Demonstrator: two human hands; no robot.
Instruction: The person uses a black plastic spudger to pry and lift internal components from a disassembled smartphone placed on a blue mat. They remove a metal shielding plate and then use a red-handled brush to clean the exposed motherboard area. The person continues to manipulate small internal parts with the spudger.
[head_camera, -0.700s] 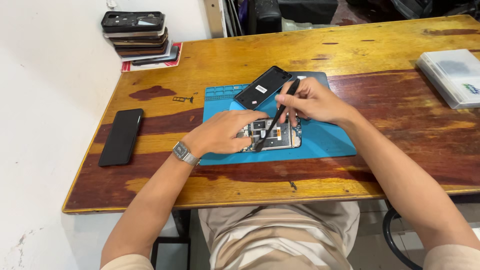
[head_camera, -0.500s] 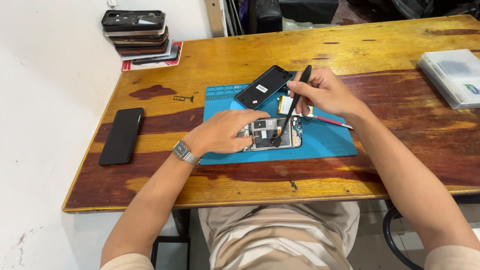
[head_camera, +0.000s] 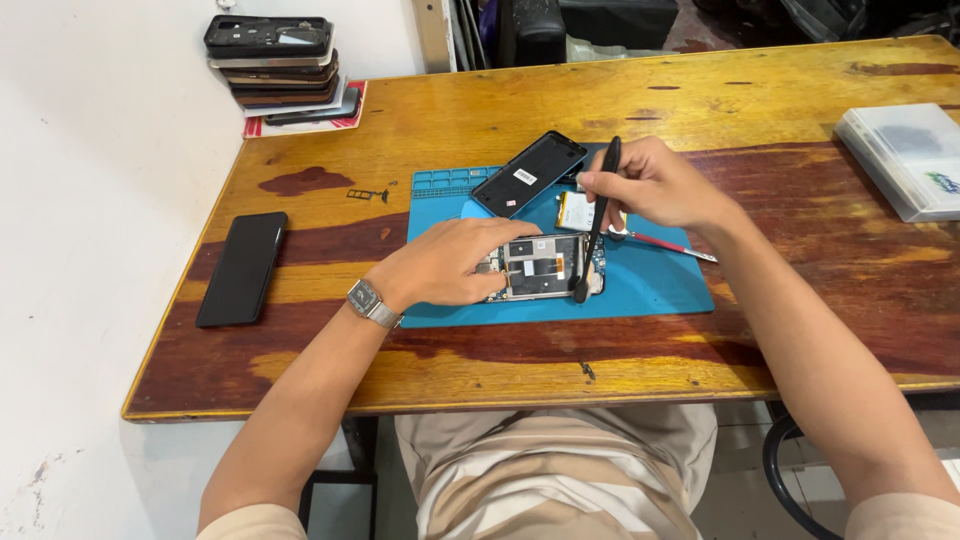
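Head view: I take the blue work mat (head_camera: 650, 285) as my landmark on the wooden counter (head_camera: 700, 110). The opened phone (head_camera: 545, 268) lies on the mat's near half, close to its front edge, its inner parts facing up. My left hand (head_camera: 445, 265) rests on the phone's left end, fingers spread flat over it and pressing it down, not closed round anything. My right hand (head_camera: 655, 185) hovers above the mat's middle, its fingers pinched tight on a black pry tool (head_camera: 597, 220) held nearly upright; the tool's lower tip meets the phone's right end. A black back cover (head_camera: 530, 172) lies tilted across the mat's far edge, and a yellowish battery (head_camera: 578, 210) sits just beside it, partly under my right hand. A red-handled screwdriver (head_camera: 670, 245) lies on the mat's right part. Left of the mat, well apart, a dark phone (head_camera: 242, 268) lies near the counter's left edge. Beyond the mat's far-left corner a stack of phones (head_camera: 280, 65) sits by the wall. Far right of the mat, a clear plastic box (head_camera: 900, 160) lies near the counter's right edge. Bare wood runs between mat and box.
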